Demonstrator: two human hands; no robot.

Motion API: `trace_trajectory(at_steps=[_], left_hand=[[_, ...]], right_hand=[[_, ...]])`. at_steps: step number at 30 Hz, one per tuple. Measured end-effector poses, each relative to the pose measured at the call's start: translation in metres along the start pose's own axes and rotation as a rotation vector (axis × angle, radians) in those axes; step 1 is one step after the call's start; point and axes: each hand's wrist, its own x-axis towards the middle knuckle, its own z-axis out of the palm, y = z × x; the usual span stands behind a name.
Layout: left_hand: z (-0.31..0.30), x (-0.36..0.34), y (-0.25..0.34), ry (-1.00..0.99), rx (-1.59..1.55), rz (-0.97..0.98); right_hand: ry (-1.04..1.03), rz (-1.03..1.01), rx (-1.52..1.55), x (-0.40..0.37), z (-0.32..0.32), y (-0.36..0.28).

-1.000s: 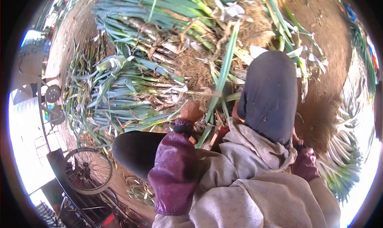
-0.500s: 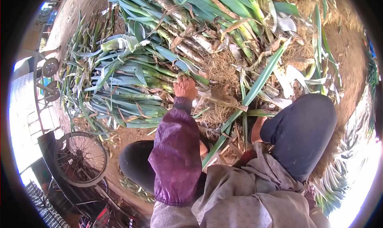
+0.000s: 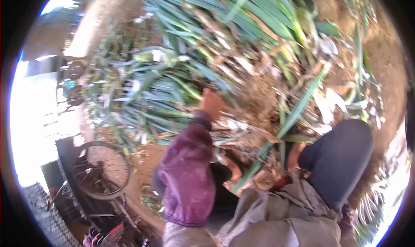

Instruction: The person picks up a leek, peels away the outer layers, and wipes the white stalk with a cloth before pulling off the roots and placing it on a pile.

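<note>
My left hand (image 3: 212, 103), blurred, reaches out from a purple sleeve onto the leeks lying on the ground. Its fingers look curled round a leek (image 3: 190, 90) at the root end of the lower pile; their tips are hidden. Long blue-green leaves of that pile (image 3: 151, 96) fan out to the left. Dry tangled roots (image 3: 259, 98) and pale peeled skins lie just right of the hand. My right hand is out of view.
A larger heap of leeks (image 3: 259, 14) lies beyond. One long green leaf (image 3: 298, 106) slants between my legs, near my bent knee (image 3: 341, 156). A spoked wheel (image 3: 102, 170) stands at lower left. More leeks (image 3: 371, 208) lie at the lower right.
The whole view has swung, so the scene sits further right in the picture and is smeared. My left hand stays at the root end of the lower leek pile.
</note>
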Motion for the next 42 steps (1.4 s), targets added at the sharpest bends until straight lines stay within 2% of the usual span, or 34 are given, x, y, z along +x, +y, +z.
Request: trace_trajectory(at_steps=[2,3,4,5,6,8,9,11,14,17,21,23,24,25,26,27,28,30,32,33,35,37,39,40,42], left_hand=[[-0.004,-0.013,0.002,0.028,-0.021,-0.121],[0.006,-0.021,0.008,0.206,0.058,-0.150],[0.018,-0.019,0.011,0.183,-0.075,-0.165],[0.010,-0.031,0.019,0.420,0.150,-0.174],[0.000,-0.034,0.027,0.151,-0.018,-0.175],[0.016,-0.046,0.036,0.153,-0.080,-0.158],[-0.032,-0.064,0.038,-0.047,0.019,-0.127],[-0.057,-0.093,0.022,-0.071,0.071,-0.115],[-0.057,-0.122,-0.022,0.168,-0.277,-0.148],[-0.059,-0.160,-0.032,0.267,-0.204,-0.105],[-0.085,-0.198,-0.038,0.345,-0.344,0.012],[-0.109,-0.192,-0.021,0.568,-0.527,0.027],[-0.122,-0.178,-0.012,0.687,-0.614,0.047],[-0.142,-0.165,0.001,0.890,-0.698,0.106],[-0.164,-0.153,0.015,0.767,-0.670,0.053],[-0.176,-0.142,0.028,0.735,-0.658,0.052],[-0.180,-0.126,0.047,0.650,-0.522,-0.049],[-0.229,-0.128,0.074,0.714,-0.750,-0.010],[-0.276,-0.133,0.091,1.018,-0.799,0.037],[-0.303,-0.141,0.095,1.020,-0.806,0.016],[-0.337,-0.142,0.105,1.038,-0.742,0.049],[-0.358,-0.144,0.119,1.086,-0.657,0.114],[-0.368,-0.145,0.133,1.137,-0.681,0.134],[-0.371,-0.149,0.138,1.158,-0.693,0.140],[-0.386,-0.166,0.141,1.223,-0.746,0.169]], right_hand=[[0.030,-0.037,0.018,0.012,-0.005,0.000],[0.053,-0.050,0.024,0.017,-0.011,0.001],[0.077,-0.067,0.026,0.021,-0.017,0.002],[0.108,-0.084,0.034,0.027,-0.025,0.004],[0.140,-0.103,0.043,0.034,-0.034,0.004],[0.214,-0.144,0.060,0.045,-0.059,0.008],[0.250,-0.158,0.067,0.049,-0.072,0.011],[0.321,-0.175,0.083,0.058,-0.098,0.019],[0.415,-0.182,0.124,0.064,-0.138,0.029],[0.475,-0.161,0.196,0.066,-0.163,0.045],[0.491,-0.148,0.347,0.066,-0.185,0.057],[0.450,-0.194,0.452,0.068,-0.190,0.048],[0.423,-0.256,0.503,0.069,-0.194,0.034],[0.403,-0.339,0.507,0.060,-0.196,-0.001],[0.540,-0.508,0.351,0.051,-0.195,-0.042],[0.704,-0.655,0.182,0.039,-0.195,-0.088],[0.694,-0.778,0.034,0.027,-0.203,-0.124],[0.598,-0.740,0.021,-0.031,-0.203,-0.215],[0.488,-0.883,0.258,-0.061,-0.184,-0.266],[0.425,-0.954,0.372,-0.074,-0.179,-0.287],[0.268,-1.075,0.385,-0.110,-0.182,-0.331],[0.275,-1.106,0.548,-0.123,-0.178,-0.341],[0.445,-1.049,0.864,-0.117,-0.164,-0.348],[0.244,-1.018,0.785,-0.124,-0.185,-0.356],[0.420,-0.893,0.903,-0.151,-0.198,-0.369]])
